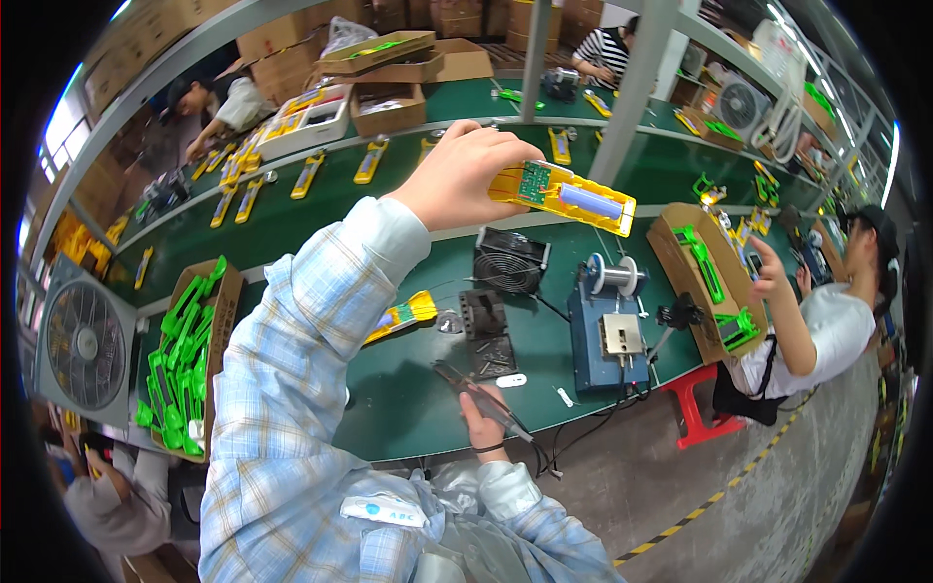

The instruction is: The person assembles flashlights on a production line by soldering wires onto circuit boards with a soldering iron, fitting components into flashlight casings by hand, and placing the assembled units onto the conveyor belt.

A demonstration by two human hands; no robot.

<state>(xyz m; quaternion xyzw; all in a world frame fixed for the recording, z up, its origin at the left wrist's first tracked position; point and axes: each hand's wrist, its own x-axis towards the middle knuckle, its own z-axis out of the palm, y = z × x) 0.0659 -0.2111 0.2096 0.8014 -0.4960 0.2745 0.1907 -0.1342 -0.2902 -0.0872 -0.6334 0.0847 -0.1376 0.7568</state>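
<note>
My left hand [465, 177] is raised over the bench, closed on one end of a yellow plastic housing [622, 212]. Inside the housing sit a green circuit board [534, 182] and a purple cylindrical battery [591, 201]. Lower down, near the bench's front edge, my right hand [482, 420] grips a pair of pliers [498, 408], jaws pointing away to the left. Beyond the pliers lies a black tray [493, 357] of small metal pieces, beside a dark block [483, 314]. Another yellow housing [416, 309] rests under my left forearm, beside a clear round piece [449, 323].
A small black fan [510, 260] and a blue soldering unit [612, 340] with wire spools stand on the bench. Cardboard boxes of green parts flank it, left [225, 321] and right [671, 255]. Yellow housings line the green belt [340, 199] behind. A co-worker [826, 321] sits at right.
</note>
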